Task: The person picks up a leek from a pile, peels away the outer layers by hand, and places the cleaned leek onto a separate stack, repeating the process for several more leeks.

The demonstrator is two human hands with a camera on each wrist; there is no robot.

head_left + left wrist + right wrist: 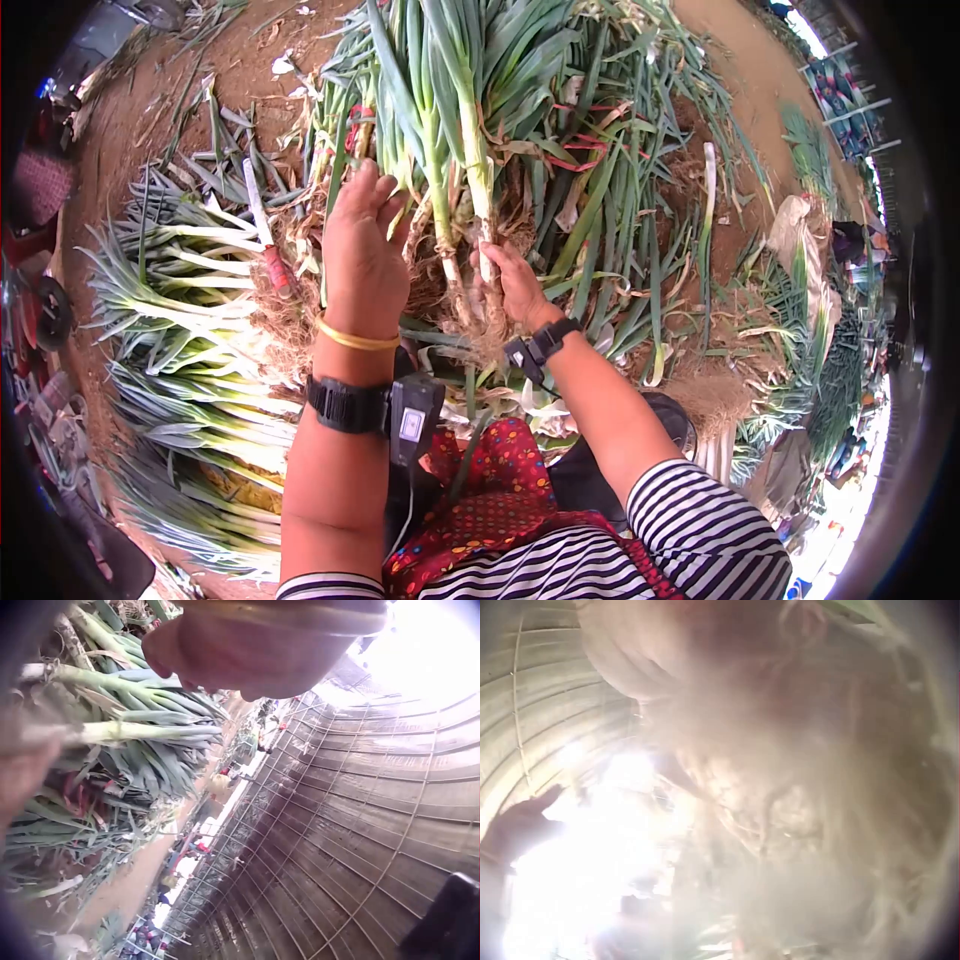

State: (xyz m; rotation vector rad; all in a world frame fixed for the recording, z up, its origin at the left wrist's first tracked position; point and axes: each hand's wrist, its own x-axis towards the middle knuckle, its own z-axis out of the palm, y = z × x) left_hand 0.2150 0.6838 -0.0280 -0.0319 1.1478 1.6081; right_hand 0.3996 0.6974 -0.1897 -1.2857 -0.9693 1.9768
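My right hand (515, 285) grips a leek (472, 140) low on its pale stem, just above the stringy roots, with its green leaves pointing away from me. Another leek (437, 205) stands close beside it, roots toward me. My left hand (365, 250) is raised to the left of these stems, fingers loosely bent, with nothing seen in it. In the left wrist view, that left hand (255, 649) hangs over the leaves. Blurred roots (795, 817) fill much of the right wrist view, under the right hand (697, 645).
A knife with a red handle (277, 268) lies at the left, beside a long row of leeks (190, 320). Behind the stems is a large heap of leeks (610, 200) with red ties. Cut roots (705, 400) lie at the right on the bare soil floor (735, 60).
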